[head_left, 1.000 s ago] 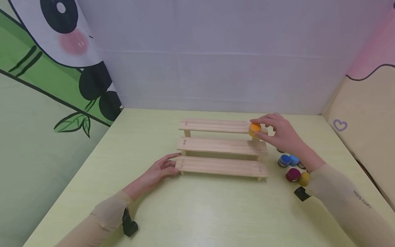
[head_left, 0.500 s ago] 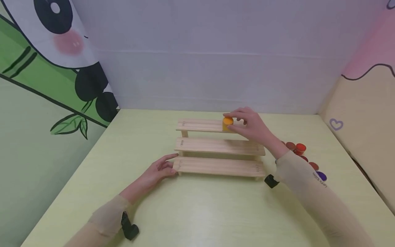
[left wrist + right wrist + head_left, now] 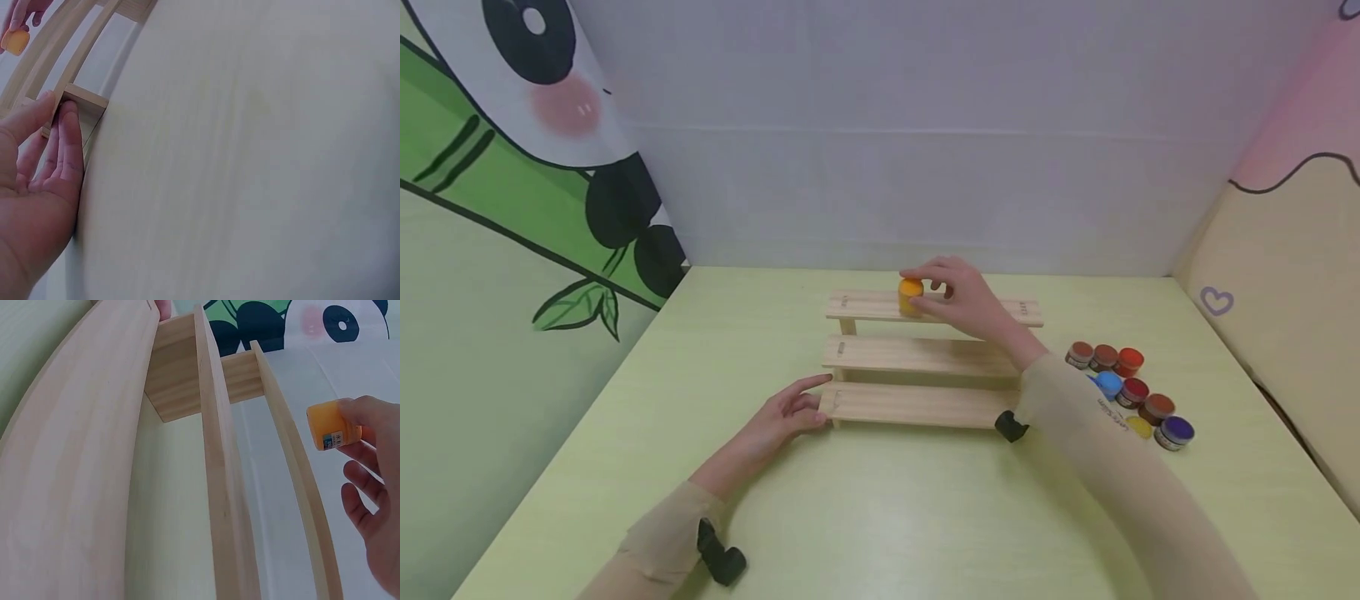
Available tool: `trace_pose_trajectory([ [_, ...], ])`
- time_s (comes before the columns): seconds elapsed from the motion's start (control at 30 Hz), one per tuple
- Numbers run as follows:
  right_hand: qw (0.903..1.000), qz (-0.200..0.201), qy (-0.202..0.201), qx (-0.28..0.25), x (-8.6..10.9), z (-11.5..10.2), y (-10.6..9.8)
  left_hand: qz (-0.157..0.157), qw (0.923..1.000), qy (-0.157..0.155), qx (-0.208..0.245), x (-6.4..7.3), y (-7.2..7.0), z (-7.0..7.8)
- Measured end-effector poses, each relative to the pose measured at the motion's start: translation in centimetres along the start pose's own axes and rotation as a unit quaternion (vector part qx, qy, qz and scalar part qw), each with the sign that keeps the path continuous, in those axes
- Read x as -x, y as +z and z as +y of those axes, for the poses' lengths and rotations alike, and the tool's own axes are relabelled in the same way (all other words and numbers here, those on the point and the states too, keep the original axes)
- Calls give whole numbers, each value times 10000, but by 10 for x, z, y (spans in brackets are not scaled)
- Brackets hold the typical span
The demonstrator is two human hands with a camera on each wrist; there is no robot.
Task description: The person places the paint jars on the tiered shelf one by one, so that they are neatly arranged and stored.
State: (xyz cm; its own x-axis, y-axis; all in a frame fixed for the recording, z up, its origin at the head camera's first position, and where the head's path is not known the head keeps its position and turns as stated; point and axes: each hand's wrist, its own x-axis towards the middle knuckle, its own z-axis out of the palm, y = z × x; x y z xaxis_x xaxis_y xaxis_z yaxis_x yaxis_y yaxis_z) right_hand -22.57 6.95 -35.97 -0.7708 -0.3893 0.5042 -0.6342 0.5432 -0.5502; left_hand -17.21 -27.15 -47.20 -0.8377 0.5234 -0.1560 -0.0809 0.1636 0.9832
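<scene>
Orange jar [image 3: 910, 298] is pinched by the right hand [image 3: 961, 296], wooden shelf [image 3: 917, 404] gripped by the left hand [image 3: 778, 418]; the jar could be toppled by tilted release.

The head view looks forward and down from above the near side of the tabletop [image 3: 880, 508], far enough back to take in the whole spread: the wooden rack [image 3: 917, 404] central, a printed face [image 3: 568, 108] at ten o'clock. The left wrist view sits close behind the left hand [image 3: 40, 200], tilted, with the rack's end at ten o'clock. The right wrist view looks close along the planks, the right hand [image 3: 378, 487] past three o'clock and the printed face between one and two. All three share the orange jar [image 3: 328, 425].
</scene>
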Motion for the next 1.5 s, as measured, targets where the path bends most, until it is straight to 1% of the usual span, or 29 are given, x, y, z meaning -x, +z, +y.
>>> trace_pose_trajectory([
  [0.17,10000,-50,4,-43,-8,-5,11,-16,10000,-88,-18,2,-1,-1],
  [0.5,9999,-131,-6,-60,-21,-15,31,-132,9999,44,-58,7,-9,-6],
  [0.7,9988,-434,-167,-120,-38,0,31,48,10000,17,-14,-4,-2,-2],
  [0.9,9956,-791,-330,-377,-48,9,28,98,9999,15,37,-15,7,1],
  [1.0,9939,-912,-398,-484,-51,15,27,173,9998,9,54,-21,12,2],
  [1.3,9908,-1121,-324,-691,-57,26,30,287,9995,-17,150,-31,18,6],
  [1.5,9907,-1175,-279,-630,-61,33,27,355,9992,-25,200,-38,23,9],
])
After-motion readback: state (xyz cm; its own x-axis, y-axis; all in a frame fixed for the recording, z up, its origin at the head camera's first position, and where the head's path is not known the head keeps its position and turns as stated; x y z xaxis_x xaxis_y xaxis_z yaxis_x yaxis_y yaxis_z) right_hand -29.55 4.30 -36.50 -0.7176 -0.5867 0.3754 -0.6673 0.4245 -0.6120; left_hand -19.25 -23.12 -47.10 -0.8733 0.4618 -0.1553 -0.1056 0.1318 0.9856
